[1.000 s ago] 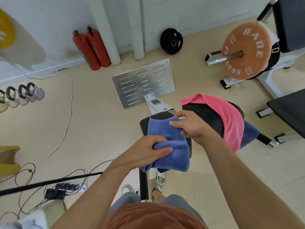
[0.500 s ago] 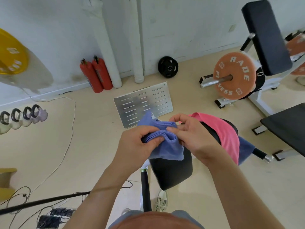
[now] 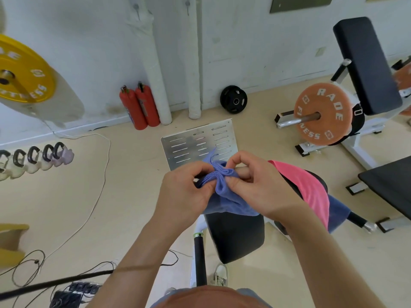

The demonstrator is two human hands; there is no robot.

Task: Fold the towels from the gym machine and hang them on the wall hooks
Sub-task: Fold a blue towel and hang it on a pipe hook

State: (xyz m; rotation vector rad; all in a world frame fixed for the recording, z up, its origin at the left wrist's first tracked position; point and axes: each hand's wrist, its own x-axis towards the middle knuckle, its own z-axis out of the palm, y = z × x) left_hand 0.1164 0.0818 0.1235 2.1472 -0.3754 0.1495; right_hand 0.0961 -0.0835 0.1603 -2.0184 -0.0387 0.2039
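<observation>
In the head view I have the left hand (image 3: 184,190) and the right hand (image 3: 255,187) pinching the bunched top edge of the folded periwinkle terry towel (image 3: 224,196), held above the black padded machine seat (image 3: 235,236). Only fingertips hold the layers, so I judge a slack pinch would spill the fold. The small metal wall hooks (image 3: 136,7) are well apart, a risky carry. The pink cloth towel (image 3: 309,192) waits draped alongside.

Left arm comes in from seven o'clock, right from five. The left hand (image 3: 184,190) and right hand (image 3: 260,185) meet at centre, fingers curled, pinching the blue towel (image 3: 224,195).
</observation>
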